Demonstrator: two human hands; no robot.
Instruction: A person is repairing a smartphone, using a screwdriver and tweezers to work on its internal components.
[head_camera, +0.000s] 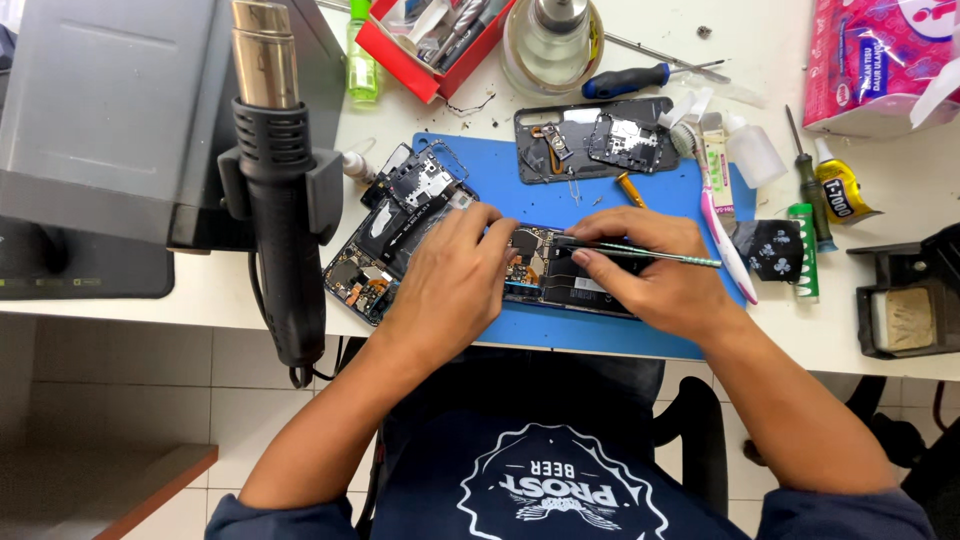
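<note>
At the centre of the frame the left hand (452, 283) lies palm-down with curled fingers pressing on an opened phone (560, 275) that rests on a blue mat (520, 190), while the right hand (655, 275), just to the right, pinches a thin metal tool (650, 256) whose tip points left onto the phone's exposed board. A second opened phone (385, 245) lies left of centre, partly under the left hand, and a removed back cover (595, 138) sits on the mat's upper edge. A black hot-air gun (280, 190) hangs in its holder at the left, and a pink-and-white toothbrush (722, 215) lies at the mat's right edge.
</note>
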